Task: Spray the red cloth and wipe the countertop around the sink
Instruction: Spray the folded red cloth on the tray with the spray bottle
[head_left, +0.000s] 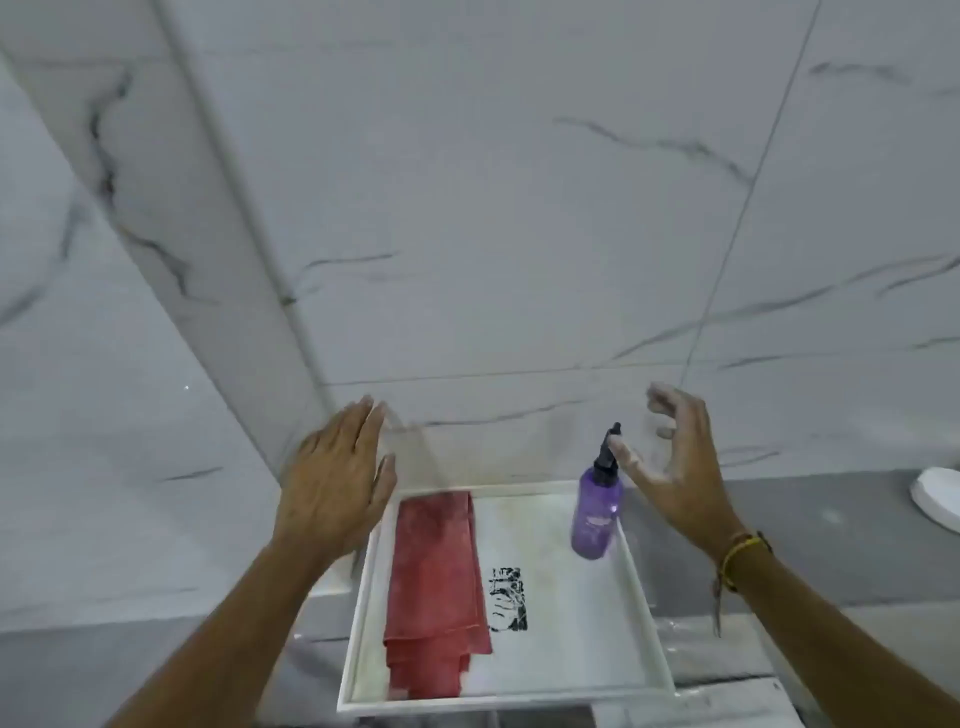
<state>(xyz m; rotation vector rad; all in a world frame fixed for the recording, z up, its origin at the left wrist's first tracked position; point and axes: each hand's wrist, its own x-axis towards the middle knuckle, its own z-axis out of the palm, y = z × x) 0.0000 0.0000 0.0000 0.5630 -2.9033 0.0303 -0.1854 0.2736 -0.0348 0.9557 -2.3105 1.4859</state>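
A folded red cloth (436, 587) lies along the left side of a white tray (639, 587). A purple spray bottle (596, 512) with a black nozzle stands at the tray's far right corner. My left hand (335, 478) hovers flat above the tray's far left corner, fingers apart, holding nothing. My right hand (680, 457) is held up just right of the bottle with curled, spread fingers; its thumb is close to the nozzle, and I cannot tell if it touches.
The tray has a black print (509, 597) in its middle and rests on a grey countertop (831, 525). A marble-patterned tiled wall (519, 208) rises right behind. A white object (940, 496) sits at the right edge.
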